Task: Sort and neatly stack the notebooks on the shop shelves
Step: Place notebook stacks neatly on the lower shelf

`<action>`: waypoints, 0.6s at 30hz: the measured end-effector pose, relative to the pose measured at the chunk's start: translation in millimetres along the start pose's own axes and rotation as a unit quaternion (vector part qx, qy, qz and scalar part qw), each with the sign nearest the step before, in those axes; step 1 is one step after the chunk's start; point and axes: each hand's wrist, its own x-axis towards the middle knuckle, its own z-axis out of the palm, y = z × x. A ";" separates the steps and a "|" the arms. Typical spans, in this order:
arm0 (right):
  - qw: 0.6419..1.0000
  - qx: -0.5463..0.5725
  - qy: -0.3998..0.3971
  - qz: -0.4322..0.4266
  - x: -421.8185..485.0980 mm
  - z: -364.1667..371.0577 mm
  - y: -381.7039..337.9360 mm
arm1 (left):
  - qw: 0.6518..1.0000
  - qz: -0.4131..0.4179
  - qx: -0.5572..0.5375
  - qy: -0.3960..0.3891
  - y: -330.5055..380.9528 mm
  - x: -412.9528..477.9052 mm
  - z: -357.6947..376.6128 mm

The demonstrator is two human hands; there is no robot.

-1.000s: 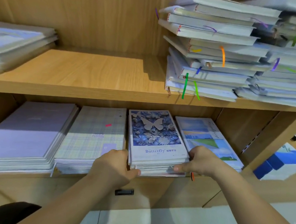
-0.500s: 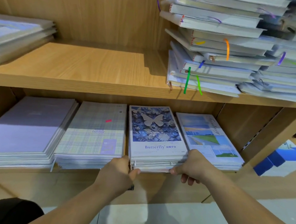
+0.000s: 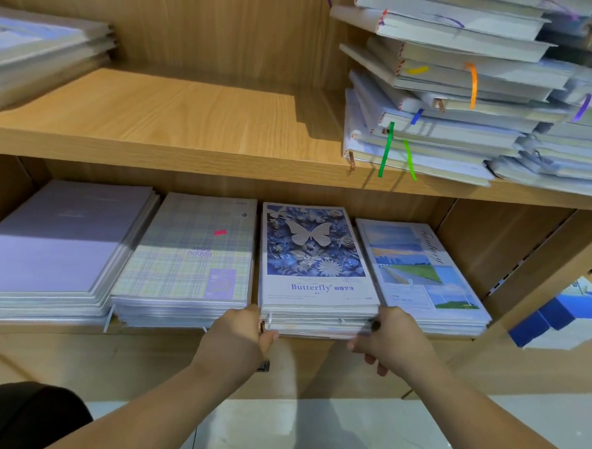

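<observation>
A stack of notebooks topped by a blue Butterfly cover (image 3: 315, 259) lies on the lower shelf (image 3: 418, 347). My left hand (image 3: 239, 334) grips the stack's front left corner, thumb at its front edge. My right hand (image 3: 393, 339) holds the front right corner, fingers curled under the stack. Beside it lie a plaid notebook stack (image 3: 190, 256), a lilac stack (image 3: 60, 243) and a landscape-cover stack (image 3: 422, 268). An untidy pile of ribboned notebooks (image 3: 442, 94) sits on the upper shelf (image 3: 190, 122) at the right.
Another flat pile of notebooks (image 3: 39, 53) lies at the upper shelf's left end. The shelf's side panel (image 3: 512, 256) stands right of the landscape stack. Blue boxes (image 3: 550, 316) sit on the floor to the right. Pale floor tiles (image 3: 311, 431) lie below.
The Butterfly stack has slid back into the shelf, level with its neighbours. Both hands followed it forward, staying at its front corners. The camera moved closer.
</observation>
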 end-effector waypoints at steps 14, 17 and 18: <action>0.995 -0.020 0.098 0.010 1.9 12.6 7.7 | 0.998 0.023 0.023 0.052 -8.7 1.0 11.1; 0.995 -0.016 0.100 0.011 2.8 12.3 6.0 | 0.998 0.011 0.008 0.055 -6.4 2.0 11.9; 0.995 -0.013 0.102 0.012 3.3 12.6 5.5 | 0.999 0.009 0.009 0.053 -5.7 2.6 11.9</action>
